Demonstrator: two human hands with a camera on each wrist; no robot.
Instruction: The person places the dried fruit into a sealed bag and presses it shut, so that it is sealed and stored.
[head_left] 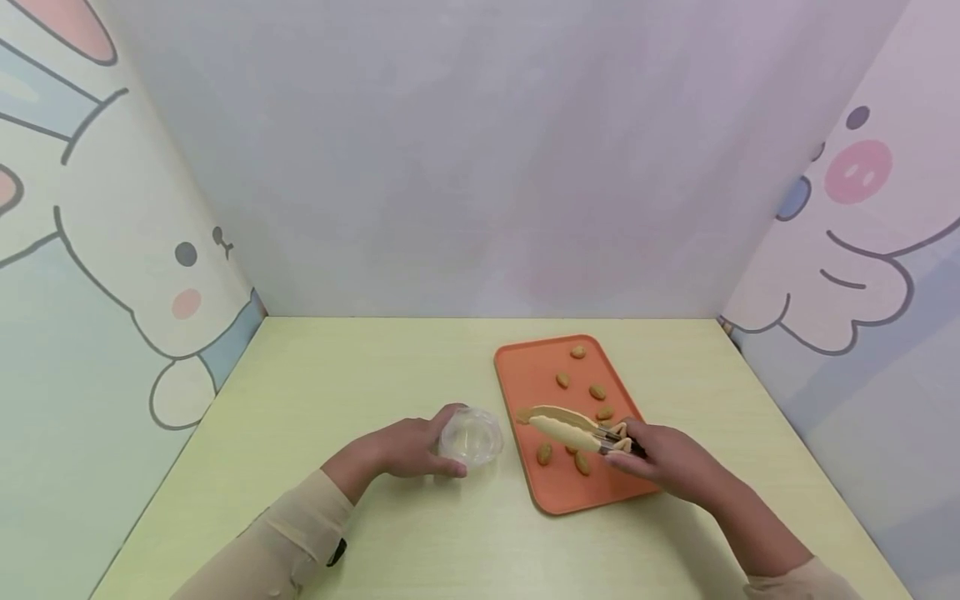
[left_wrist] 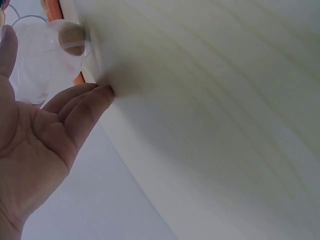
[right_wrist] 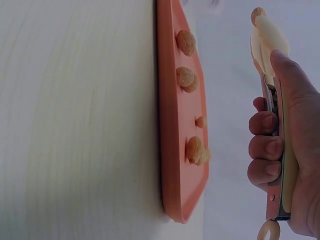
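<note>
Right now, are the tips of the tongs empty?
No, the right wrist view shows a brown nut-like piece at the tips of the tongs in the right hand.

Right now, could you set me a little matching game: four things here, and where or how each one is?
1. Tray
2. Tongs
3. Container
4. Left hand

A. Held in the right hand
B. See-through, left of the tray
C. Thumb and fingers at the container's side
D. Orange, with brown pieces on it

Pairs: 1-D, 2-A, 3-B, 4-C
</note>
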